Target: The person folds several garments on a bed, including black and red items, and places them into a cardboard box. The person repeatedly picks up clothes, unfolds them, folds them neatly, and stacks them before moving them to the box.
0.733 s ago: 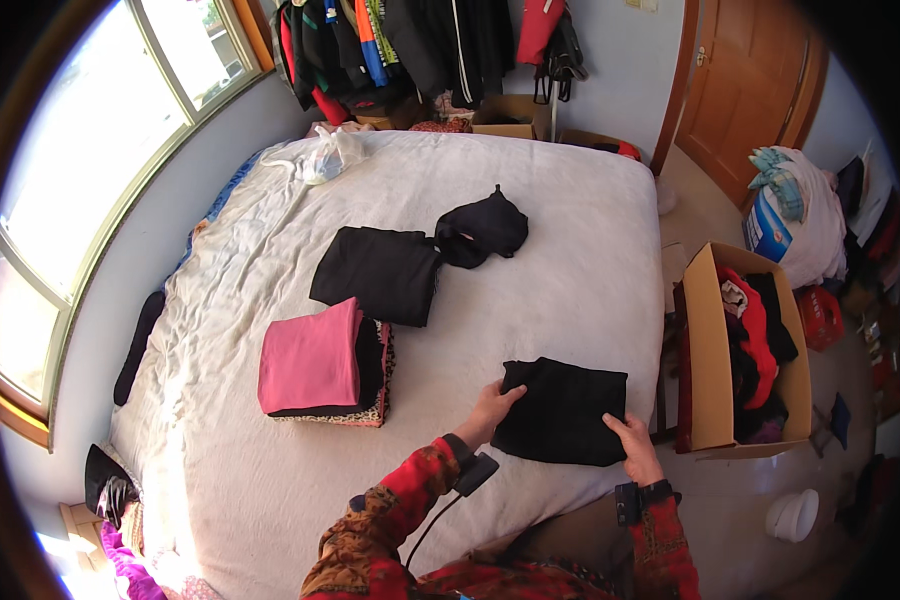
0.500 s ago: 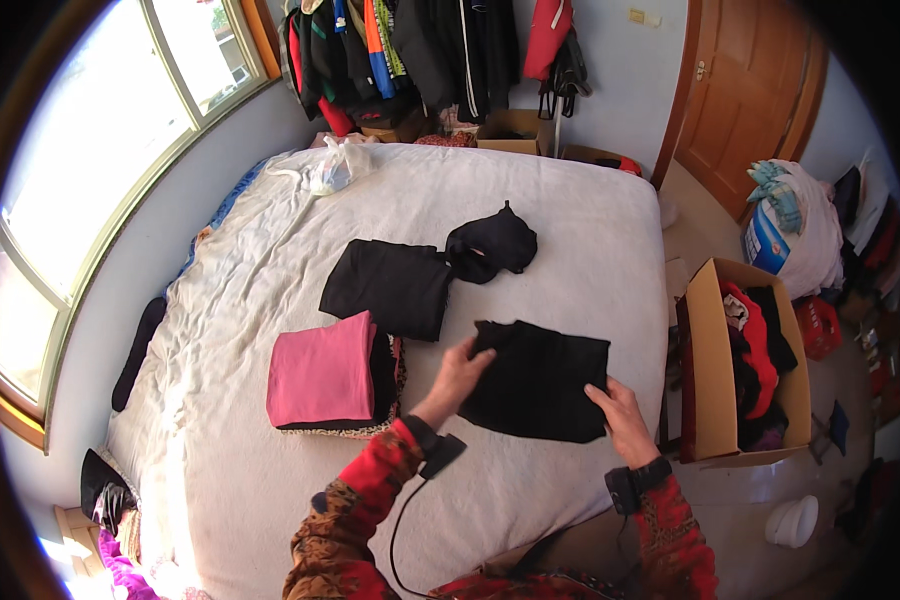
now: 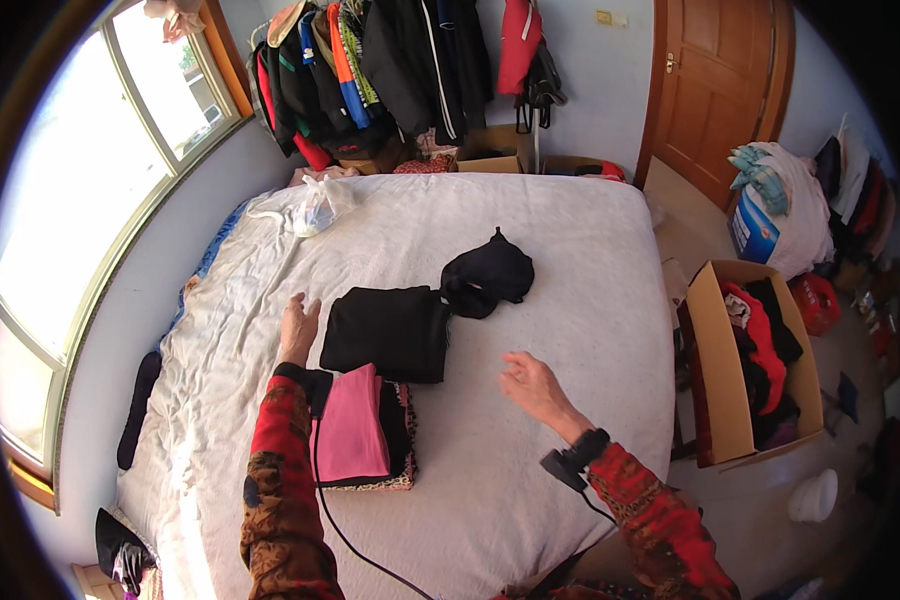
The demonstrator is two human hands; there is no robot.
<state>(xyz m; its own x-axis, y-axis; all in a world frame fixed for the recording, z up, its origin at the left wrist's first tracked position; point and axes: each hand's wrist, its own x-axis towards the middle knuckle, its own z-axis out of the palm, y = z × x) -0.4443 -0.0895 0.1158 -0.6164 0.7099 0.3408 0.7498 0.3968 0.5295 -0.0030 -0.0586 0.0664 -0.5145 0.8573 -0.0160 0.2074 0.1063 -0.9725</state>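
Observation:
A folded black garment (image 3: 385,335) lies squared off in the middle of the bed. My left hand (image 3: 298,328) is just beyond its left edge, fingers apart and holding nothing. Over the white bedspread to the right hovers my right hand (image 3: 535,385), empty, its fingers loosely curled and apart. Nearer to me sits a pile of folded clothes with a pink garment (image 3: 350,430) on top; black and leopard-print cloth show below it. My left forearm hides part of that pile. A crumpled black garment (image 3: 488,272) touches the folded black one at its far right corner.
The white bedspread (image 3: 590,260) covers the bed. A white plastic bag (image 3: 320,205) rests at its far left. Right of the bed stands an open cardboard box (image 3: 715,400) of clothes, with a white bucket (image 3: 813,496) nearby. Cables run from both wrist straps.
The black garment that both hands held at the right is now on the folded black one. Both hands have let go; the left moved left and away, the right moved left.

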